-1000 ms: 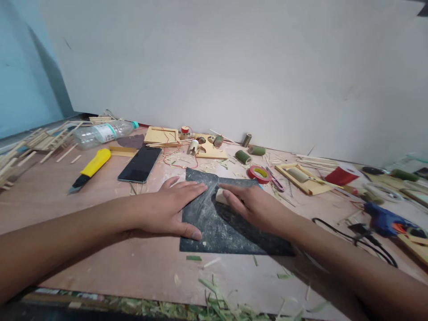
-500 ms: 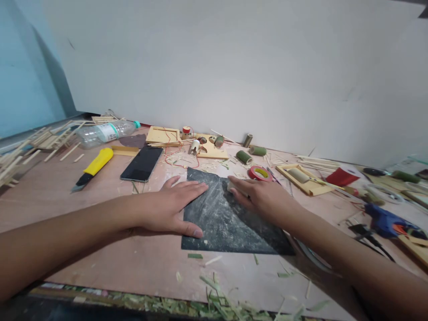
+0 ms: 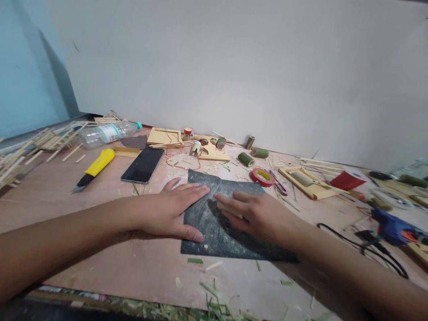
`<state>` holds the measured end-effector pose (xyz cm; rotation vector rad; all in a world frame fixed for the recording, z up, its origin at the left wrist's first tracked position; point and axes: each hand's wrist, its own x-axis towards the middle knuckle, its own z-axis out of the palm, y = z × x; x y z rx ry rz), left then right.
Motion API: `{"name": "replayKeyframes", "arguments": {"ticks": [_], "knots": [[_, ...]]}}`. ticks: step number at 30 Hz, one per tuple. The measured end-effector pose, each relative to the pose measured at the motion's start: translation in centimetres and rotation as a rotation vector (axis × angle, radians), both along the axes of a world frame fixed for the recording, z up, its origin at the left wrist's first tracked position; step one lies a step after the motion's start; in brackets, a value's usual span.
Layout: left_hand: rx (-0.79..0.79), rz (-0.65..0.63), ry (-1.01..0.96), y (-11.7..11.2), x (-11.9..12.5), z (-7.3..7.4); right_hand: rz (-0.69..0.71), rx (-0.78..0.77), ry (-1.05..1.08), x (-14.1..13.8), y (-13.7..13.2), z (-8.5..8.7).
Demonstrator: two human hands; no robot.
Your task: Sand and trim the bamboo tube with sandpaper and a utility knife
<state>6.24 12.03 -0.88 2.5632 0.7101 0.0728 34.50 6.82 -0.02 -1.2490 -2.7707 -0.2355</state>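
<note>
Head view: your left hand [image 3: 170,205] lies flat, fingers spread, over the left side of the dark sheet [image 3: 222,240], set back from the table [image 3: 140,272]'s front edge. Your right hand [image 3: 257,211], apart from it, is closed around a pale piece [image 3: 238,215] above the sheet; fingers hide most, can't tell if it touches. Looks like sanding. I'd pin the sheet firmly with the left, rub with light, even strokes, fingertips clear of grit, and clear the pale dust if it clogs.
</note>
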Motion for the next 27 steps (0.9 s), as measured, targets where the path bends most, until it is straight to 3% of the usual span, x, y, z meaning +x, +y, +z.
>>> {"name": "replayKeyframes", "arguments": {"ticks": [4, 10, 15, 19, 21, 24, 27], "knots": [[-0.001, -0.007, -0.022, 0.0, -0.1, 0.0, -0.176, 0.052, -0.035, 1.2, 0.9, -0.2], [-0.015, 0.006, 0.035, -0.2, 0.0, 0.3, 0.027, -0.049, -0.027, -0.6, -1.3, 0.0], [0.01, -0.008, 0.031, -0.2, -0.1, 0.4, -0.179, -0.029, 0.05, -0.1, -0.7, 0.2], [0.015, -0.011, 0.026, -0.1, -0.2, 0.2, -0.079, -0.195, 0.128, -1.1, -1.4, 0.3], [0.015, -0.008, 0.032, -0.2, -0.2, 0.2, -0.131, -0.232, 0.132, -1.3, -1.4, 0.4], [0.004, 0.004, 0.065, -0.3, -0.1, 0.5, -0.292, -0.157, 0.094, -1.1, -1.1, 0.5], [-0.008, 0.011, 0.097, -0.3, 0.1, 0.7, -0.247, -0.182, 0.09, -1.6, -1.6, 0.6]]}}
